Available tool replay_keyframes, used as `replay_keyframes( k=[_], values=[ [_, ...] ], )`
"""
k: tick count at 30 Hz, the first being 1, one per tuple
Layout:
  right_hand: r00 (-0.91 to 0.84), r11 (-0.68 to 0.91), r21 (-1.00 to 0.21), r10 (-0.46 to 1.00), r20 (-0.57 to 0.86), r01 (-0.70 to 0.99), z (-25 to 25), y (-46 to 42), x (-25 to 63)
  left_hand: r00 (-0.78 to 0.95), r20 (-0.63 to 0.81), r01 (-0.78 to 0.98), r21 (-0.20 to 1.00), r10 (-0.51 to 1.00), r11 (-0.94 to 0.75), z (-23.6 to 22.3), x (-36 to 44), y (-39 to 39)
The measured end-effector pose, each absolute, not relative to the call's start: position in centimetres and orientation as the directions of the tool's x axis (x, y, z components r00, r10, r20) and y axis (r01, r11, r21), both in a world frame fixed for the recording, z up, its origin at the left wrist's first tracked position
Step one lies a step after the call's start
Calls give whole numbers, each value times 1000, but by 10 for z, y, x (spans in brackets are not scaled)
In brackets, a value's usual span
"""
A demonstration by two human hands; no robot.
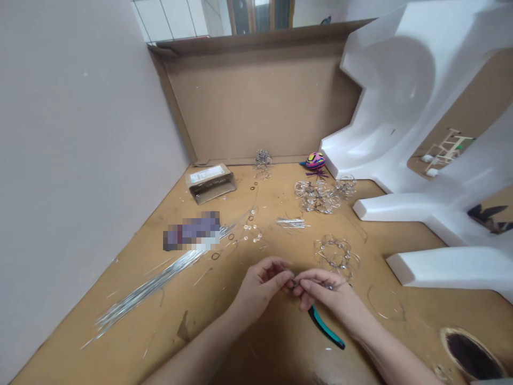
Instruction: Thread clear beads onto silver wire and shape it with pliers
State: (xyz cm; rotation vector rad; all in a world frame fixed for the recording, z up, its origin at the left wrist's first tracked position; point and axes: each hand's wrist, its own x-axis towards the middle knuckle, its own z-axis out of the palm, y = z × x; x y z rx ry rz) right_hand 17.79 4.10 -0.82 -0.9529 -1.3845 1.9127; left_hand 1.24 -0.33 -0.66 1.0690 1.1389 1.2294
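My left hand (262, 286) and my right hand (326, 293) meet low in the middle of the view, fingertips pinched close together. Both are closed on a thin silvery wire (329, 287), part of which pokes out along the right fingers; most of it is hidden. Just under the right hand lies a tool with a teal and black handle (327, 330), its head covered by the hand. Beyond the right hand is a ring of bent wire with clear beads (334, 252). Loose clear beads (253, 233) lie ahead of the left hand.
A bundle of straight wires (160, 282) stretches across the left, beside a blurred-out item (190, 231). Short wires (292, 222) lie mid-table. Beaded wire rings (318, 196), a colourful object (315, 161) and a small cardboard box (211, 184) sit farther back. White foam (444, 267) juts in from the right.
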Motion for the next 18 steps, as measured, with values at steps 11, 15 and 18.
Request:
replay_keyframes(
  k=[11, 15, 18],
  values=[
    [-494, -308, -950, 834, -246, -46, -5, 39, 176, -260, 127, 877, 446, 957, 179, -7, -134, 118],
    [-469, -346, -937, 837, -283, -53, -10, 40, 175, -444, 108, 867, 304, 890, 396, -11, -190, 181],
    [-466, -380, -923, 828, -313, -55, -14, 43, 177, -571, 78, 810, 217, 817, 545, -16, -221, 212]
  ],
)
